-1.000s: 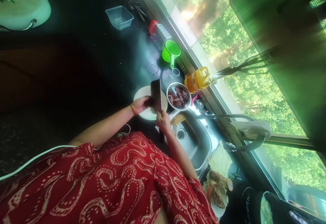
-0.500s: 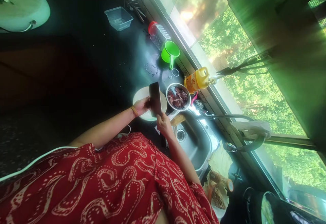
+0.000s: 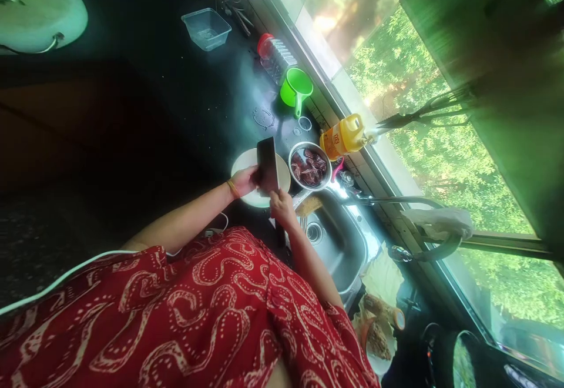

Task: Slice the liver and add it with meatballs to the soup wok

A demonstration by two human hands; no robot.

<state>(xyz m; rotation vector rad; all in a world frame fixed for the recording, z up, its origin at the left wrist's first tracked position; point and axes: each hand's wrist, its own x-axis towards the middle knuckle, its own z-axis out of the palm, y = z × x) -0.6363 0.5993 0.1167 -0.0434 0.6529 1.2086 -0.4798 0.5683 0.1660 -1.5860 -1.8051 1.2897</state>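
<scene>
At mid-frame, the right hand (image 3: 282, 207) grips a broad, dark metal cleaver (image 3: 267, 167) over a round white dish (image 3: 241, 163). The blade hides the left hand's (image 3: 245, 181) fingertips; I cannot tell what they pinch. Crowding the dish's right are a round silvery bowl (image 3: 291, 175) of dark-red pieces (image 3: 309, 167) and a grey steel sink (image 3: 341, 244); a yellow plastic jug (image 3: 342, 136) and bright-green plastic dipper (image 3: 296, 88) stand above.

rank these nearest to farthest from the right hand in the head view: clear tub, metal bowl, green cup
1. Metal bowl: just up and right of the right hand
2. Green cup: farther up, beyond the bowl
3. Clear tub: farthest, toward the upper left
</scene>
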